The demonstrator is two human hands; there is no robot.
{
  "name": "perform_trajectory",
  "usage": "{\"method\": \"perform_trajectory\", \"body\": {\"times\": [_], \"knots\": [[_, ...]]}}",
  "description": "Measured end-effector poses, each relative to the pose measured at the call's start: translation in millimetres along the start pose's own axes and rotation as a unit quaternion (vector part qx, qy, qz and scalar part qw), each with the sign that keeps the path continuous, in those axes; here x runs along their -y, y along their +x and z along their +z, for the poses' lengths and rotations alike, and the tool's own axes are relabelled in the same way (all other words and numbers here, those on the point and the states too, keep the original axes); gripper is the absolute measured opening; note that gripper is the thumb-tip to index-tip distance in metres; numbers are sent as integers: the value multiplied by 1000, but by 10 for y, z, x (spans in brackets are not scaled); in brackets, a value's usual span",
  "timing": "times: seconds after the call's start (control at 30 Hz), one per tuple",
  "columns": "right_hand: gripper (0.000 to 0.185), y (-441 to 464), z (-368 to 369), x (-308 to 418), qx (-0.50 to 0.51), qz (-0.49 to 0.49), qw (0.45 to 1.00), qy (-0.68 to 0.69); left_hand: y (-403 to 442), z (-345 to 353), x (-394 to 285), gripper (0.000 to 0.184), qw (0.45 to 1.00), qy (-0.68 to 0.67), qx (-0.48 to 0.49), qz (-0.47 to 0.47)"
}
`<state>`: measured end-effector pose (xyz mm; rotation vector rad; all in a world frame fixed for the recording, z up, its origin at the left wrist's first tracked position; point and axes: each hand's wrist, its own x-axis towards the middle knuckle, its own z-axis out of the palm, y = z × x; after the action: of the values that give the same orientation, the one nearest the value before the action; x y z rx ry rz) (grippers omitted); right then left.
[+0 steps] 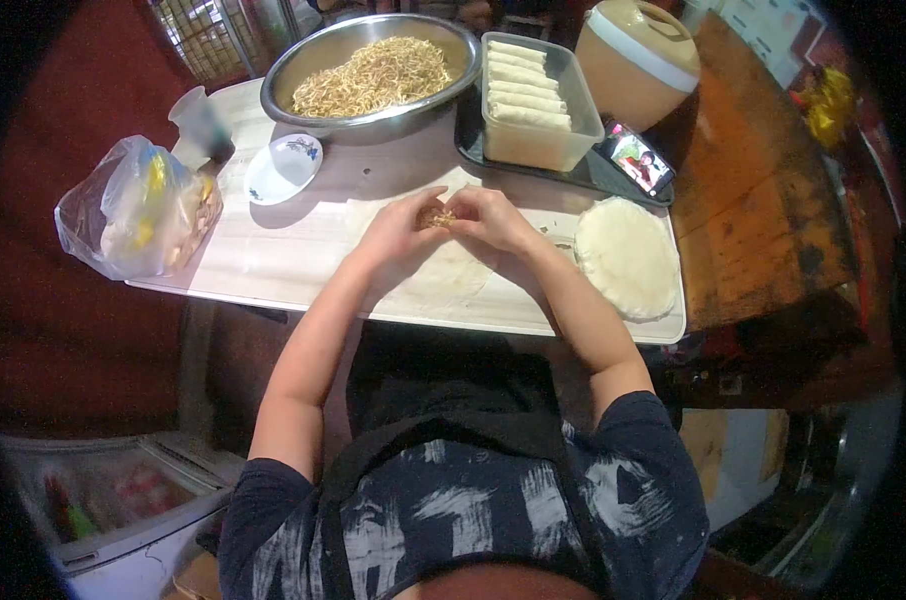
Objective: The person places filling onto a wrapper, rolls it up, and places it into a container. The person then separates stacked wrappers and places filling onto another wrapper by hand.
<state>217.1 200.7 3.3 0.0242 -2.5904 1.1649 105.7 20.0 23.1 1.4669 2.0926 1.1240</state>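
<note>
A thin round wrapper [438,285] lies flat on the pale table, with a small heap of brown filling [436,218] near its far part. From the left, my left hand [403,222] curls around the filling. My right hand [488,215] closes in on it from the other side, with bent fingers. The fingertips of both hands are close together at the filling. Beyond them stands a large metal bowl [453,88] of shredded filling. A plastic container [541,150] holds several white rolls. At the right lies a stack of round wrappers [626,258].
On the left are a filled plastic bag [138,215], a small white bowl [285,170] and a translucent cup [199,122]. A lit phone [640,163] leans beside the container on a dark tray [468,140]. Behind it stands a tan lidded cooler [638,62].
</note>
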Motion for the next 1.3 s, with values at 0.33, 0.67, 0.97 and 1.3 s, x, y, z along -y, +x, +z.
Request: {"method": "perform_trajectory", "body": {"times": [0.33, 0.67, 0.97, 1.3], "knots": [[38, 82, -29, 259, 0, -125, 990, -60, -254, -244, 200, 69, 996, -89, -27, 4], [8, 325, 117, 418, 85, -122, 981, -125, -319, -287, 379, 43, 970, -182, -157, 22], [8, 471, -54, 404, 76, -164, 978, -108, -292, -287, 508, 36, 961, -184, -199, 47], [13, 469, -125, 567, 47, -87, 995, 7, -278, -276, 598, 34, 957, -203, -204, 31]]}}
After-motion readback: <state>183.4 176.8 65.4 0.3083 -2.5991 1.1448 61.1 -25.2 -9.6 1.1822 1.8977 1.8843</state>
